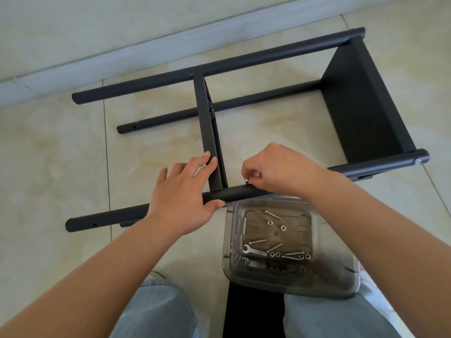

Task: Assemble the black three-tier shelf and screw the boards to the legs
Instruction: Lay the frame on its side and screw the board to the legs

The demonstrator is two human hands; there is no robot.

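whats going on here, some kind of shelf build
A person is assembling a black shelf frame lying on its side on the floor. The left hand steadies the near leg by the middle board, while the right hand pinches a small screw at that leg. A clear tray holds more screws and a wrench.
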